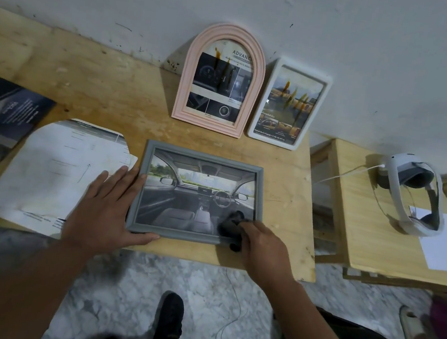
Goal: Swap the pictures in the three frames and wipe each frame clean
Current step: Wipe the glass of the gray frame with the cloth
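A grey frame point(142, 185) with a car-interior picture lies flat on the wooden table point(87, 84). My left hand point(109, 206) rests flat against its left edge, fingers straight, thumb along the front rail. My right hand point(261, 243) grips a dark cloth point(231, 222) pressed on the glass at the frame's lower right corner. Leaning on the wall behind stand a pink arched frame point(187, 81) and a white frame point(262, 109); brown streaks run down the glass of both.
Loose brochure sheets point(55, 167) lie left of the grey frame, with a dark booklet point(16, 118) further left. A second wooden table point(371, 228) at the right carries a white headset point(409, 190) and a sheet of paper. My shoe shows on the marbled floor below.
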